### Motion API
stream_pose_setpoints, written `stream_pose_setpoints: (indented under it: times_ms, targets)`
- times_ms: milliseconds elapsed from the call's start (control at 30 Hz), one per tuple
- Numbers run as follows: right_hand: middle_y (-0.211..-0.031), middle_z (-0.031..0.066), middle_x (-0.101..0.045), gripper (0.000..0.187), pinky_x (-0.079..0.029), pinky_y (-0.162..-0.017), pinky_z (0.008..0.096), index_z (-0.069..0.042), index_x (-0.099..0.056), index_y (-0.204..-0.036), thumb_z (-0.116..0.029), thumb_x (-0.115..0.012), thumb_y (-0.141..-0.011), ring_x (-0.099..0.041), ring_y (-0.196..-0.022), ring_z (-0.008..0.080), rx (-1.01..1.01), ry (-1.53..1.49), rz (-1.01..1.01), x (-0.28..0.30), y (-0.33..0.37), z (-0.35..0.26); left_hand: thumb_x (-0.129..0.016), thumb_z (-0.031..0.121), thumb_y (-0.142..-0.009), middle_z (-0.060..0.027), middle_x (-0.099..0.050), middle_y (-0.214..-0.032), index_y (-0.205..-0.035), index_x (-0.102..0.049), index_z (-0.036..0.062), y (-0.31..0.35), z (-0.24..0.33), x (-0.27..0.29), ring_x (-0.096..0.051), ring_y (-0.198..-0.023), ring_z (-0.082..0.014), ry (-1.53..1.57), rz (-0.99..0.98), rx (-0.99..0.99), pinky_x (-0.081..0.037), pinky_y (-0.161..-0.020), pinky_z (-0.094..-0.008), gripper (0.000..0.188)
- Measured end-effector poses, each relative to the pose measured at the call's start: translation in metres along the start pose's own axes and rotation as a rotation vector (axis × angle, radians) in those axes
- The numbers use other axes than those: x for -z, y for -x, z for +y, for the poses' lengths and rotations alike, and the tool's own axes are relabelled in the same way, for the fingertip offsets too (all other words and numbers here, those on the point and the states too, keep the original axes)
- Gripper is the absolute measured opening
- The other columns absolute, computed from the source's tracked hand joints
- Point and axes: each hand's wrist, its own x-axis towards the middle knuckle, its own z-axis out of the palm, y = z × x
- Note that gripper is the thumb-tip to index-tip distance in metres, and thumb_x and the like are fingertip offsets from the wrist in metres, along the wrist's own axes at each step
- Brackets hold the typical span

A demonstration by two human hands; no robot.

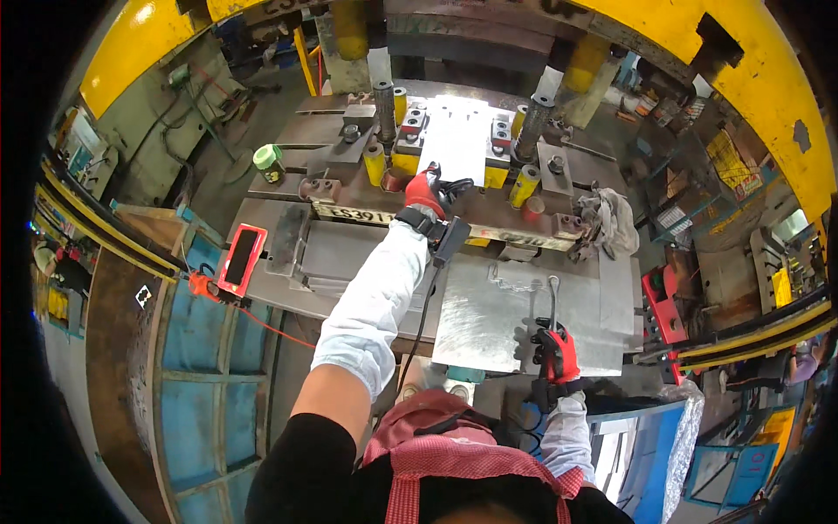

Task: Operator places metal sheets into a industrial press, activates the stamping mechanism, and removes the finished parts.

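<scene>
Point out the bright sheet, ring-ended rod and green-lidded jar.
Bright sheet (456, 138), head view: middle of its face.
Ring-ended rod (553, 302), head view: mid-shaft.
Green-lidded jar (266, 159), head view: its lid.

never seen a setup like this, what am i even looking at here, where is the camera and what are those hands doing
There is no robot here: this is one wide fisheye picture from a camera on a person's head, looking down, so straight edges bend near the rim. The two hands are the wearer's own, in red and black gloves.

The left hand reaches forward to the near edge of a bright, pale sheet lying among metal blocks and posts; its exact grip is hard to see. The right hand holds a slim metal tool with a rounded end, above a broad grey metal sheet.

Also around the work area are a grey rag, a green-lidded container and a red-framed device.
</scene>
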Motion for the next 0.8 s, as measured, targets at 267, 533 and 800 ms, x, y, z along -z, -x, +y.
stream_pose_setpoints:
  times_ms: [267,533,800]
  targets:
    - [-0.073,0.0174,-0.057,0.024,-0.042,-0.04,0.0346,-0.009,-0.05,-0.107,-0.02,-0.054,-0.086,-0.049,-0.044,0.0196,0.058,-0.543,0.182,0.043,-0.025,0.064,-0.047,0.03,-0.091,-0.0117,-0.059,-0.105,-0.117,-0.049,0.0019,0.119,0.028,-0.038,-0.061,-0.08,-0.0252,-0.217,-0.053,0.0,-0.051,-0.077,-0.0361,0.039]
    - [-0.069,0.0139,-0.055,0.025,-0.037,-0.04,0.0336,-0.011,-0.052,-0.104,-0.022,-0.059,-0.082,-0.045,-0.043,0.0172,0.06,-0.529,0.253,0.031,-0.025,0.059,-0.061,0.024,-0.081,-0.0104,-0.054,-0.119,-0.123,-0.05,0.0148,0.304,0.022,0.106,-0.058,-0.094,-0.0265,-1.453,0.033,-0.119,-0.048,-0.08,-0.034,0.044]
    - [-0.068,0.0141,-0.055,0.025,-0.037,-0.041,0.0325,-0.011,-0.052,-0.103,-0.021,-0.06,-0.081,-0.044,-0.043,0.0169,0.062,-0.54,0.229,0.032,-0.026,0.059,-0.05,0.031,-0.08,-0.0079,-0.025,-0.143,-0.134,-0.035,0.0196,0.308,0.009,0.171,-0.011,-0.136,-0.0276,-2.462,-0.03,-0.196,-0.001,-0.108,-0.0514,0.057]
